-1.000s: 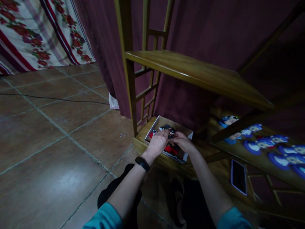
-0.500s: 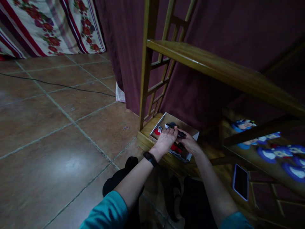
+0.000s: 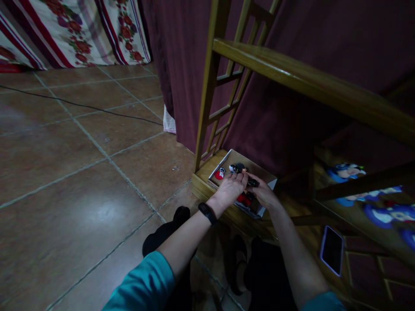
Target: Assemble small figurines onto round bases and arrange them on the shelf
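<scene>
A cardboard box with pale edges sits on the low wooden shelf, holding several small figurines. One black-and-white figurine on a red base lies at its left end, and another black-and-white figurine is near the far side. Over the box, my right hand is closed around a small dark figurine. My left hand, wearing a black wristband, meets it with bent fingers closed; what they grip is hidden. Below my hands lies a red and black figurine.
An upper wooden shelf board juts out above the box, beside a lattice side frame. A phone lies at the lower right. Blue-and-white figures stand on a shelf at right. A black cable crosses the tiled floor.
The view has shifted slightly, so the box and shelf appear a little further right. Both hands stay together over the box, with the dark figurine still in my right hand.
</scene>
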`<state>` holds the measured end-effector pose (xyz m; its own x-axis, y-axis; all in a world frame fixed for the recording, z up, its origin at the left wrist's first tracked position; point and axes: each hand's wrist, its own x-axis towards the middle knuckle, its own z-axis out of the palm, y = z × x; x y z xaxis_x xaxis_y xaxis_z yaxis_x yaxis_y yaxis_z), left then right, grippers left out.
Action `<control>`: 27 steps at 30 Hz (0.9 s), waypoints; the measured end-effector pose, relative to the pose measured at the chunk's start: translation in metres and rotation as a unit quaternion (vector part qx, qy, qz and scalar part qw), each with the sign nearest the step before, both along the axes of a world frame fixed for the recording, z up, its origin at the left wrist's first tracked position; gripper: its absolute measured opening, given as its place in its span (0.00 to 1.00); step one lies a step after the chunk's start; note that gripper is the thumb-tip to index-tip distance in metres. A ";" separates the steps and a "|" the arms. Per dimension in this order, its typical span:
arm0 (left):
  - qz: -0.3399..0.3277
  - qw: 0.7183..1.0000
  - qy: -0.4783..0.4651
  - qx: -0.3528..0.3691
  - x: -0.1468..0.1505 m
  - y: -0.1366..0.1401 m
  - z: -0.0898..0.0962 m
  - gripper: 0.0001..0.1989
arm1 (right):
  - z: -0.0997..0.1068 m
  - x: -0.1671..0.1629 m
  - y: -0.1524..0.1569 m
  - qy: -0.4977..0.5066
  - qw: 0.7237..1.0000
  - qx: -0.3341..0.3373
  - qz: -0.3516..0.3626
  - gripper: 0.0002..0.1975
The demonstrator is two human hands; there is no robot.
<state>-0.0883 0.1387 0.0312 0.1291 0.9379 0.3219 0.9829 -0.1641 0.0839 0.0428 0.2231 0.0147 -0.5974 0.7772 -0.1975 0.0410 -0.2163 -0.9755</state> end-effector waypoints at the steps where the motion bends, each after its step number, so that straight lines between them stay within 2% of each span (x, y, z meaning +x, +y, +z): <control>1: 0.002 1.000 0.004 0.000 0.001 0.000 0.000 0.21 | 0.000 0.000 0.000 -0.003 1.000 0.001 0.000 0.30; 16: 0.021 0.999 0.028 0.025 0.018 -0.008 0.007 0.19 | 0.002 0.012 -0.002 -0.011 0.999 0.023 0.021 0.30; 27: 0.043 0.999 0.012 0.018 0.028 -0.032 0.008 0.18 | -0.001 0.018 -0.020 -0.019 0.998 0.042 0.046 0.30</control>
<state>-0.0607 0.1068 0.0396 0.0569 0.9335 0.3540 0.9951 -0.0816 0.0553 0.0604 0.2033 0.0140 -0.6598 0.7347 -0.1577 0.0937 -0.1278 -0.9874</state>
